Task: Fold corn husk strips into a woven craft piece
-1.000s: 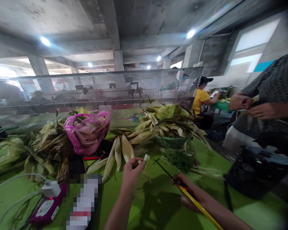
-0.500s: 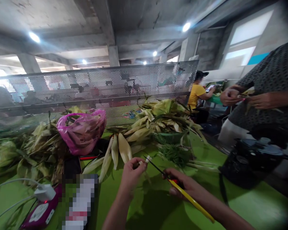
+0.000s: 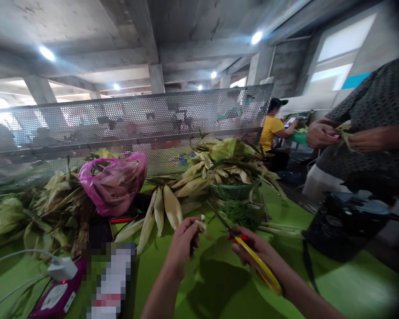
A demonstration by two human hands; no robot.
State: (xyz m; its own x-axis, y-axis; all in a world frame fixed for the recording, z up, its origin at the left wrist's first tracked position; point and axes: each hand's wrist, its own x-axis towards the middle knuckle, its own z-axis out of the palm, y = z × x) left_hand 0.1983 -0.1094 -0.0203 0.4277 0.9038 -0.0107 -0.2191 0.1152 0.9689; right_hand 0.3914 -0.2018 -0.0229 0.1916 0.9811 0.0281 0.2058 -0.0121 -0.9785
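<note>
In the head view my left hand [image 3: 186,239] pinches a small pale piece, perhaps corn husk [image 3: 202,225], between thumb and fingers. My right hand [image 3: 257,248] is wrapped round scissors [image 3: 264,271] with yellow and red handles. Their dark blades point up and left, a little apart from the pale piece. Both hands are above the green table [image 3: 199,299]. Beyond my left hand lie long pale corn husks [image 3: 172,206]. A bundle of thin green strands [image 3: 241,212] lies past the scissors' tips.
A large husk pile [image 3: 232,155] stands ahead; another pile [image 3: 53,204] is at left. A pink plastic bag [image 3: 116,181], a purple power strip [image 3: 55,297] with cables and a dark pot-like appliance [image 3: 352,221] stand around. Another person's hands [image 3: 369,139] work with husk at right.
The scissors have swung away from the pale piece, their blades now further up and to the right. My left hand has turned slightly. The co-worker's hands have shifted a little.
</note>
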